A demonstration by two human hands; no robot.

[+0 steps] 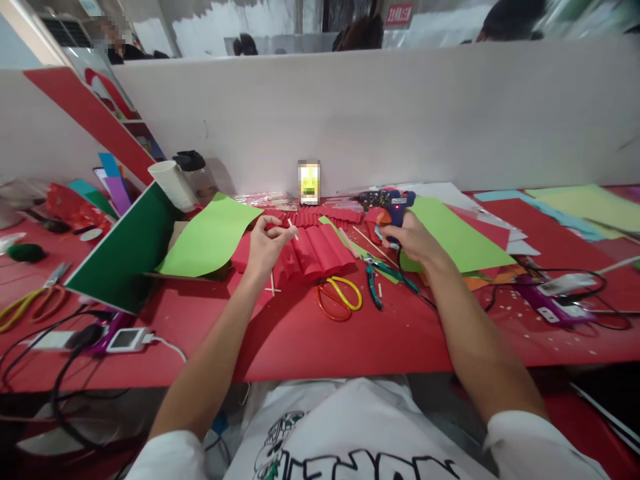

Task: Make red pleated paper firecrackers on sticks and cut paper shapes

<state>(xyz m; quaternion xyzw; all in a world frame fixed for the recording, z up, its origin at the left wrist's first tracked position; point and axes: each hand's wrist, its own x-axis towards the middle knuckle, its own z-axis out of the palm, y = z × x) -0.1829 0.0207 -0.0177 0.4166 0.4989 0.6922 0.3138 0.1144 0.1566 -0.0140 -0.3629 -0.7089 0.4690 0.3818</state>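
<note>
Between the thumb and fingertips of my left hand (pixel 271 241) is a short pale stick (pixel 293 229), pinched above the red pleated paper (pixel 320 251). My right hand (pixel 414 237) is wrapped round the handle of a dark blue glue gun (pixel 399 207), its nozzle pointing left over the back of the table. Below the pleated paper lie scissors (pixel 345 295) with one red and one yellow handle loop. Green-handled pliers (pixel 374 283) rest beside them, to the right. Crinkled red paper (pixel 325 215) lies behind the pleated sheet.
Light green sheets (pixel 210 237) lie on the left, beside a slanted dark green board (pixel 127 257). A phone (pixel 309 183) leans against the white partition (pixel 350 120). Purple power strips (pixel 555 303) with cables sit at both sides. More scissors (pixel 37 300) lie far left.
</note>
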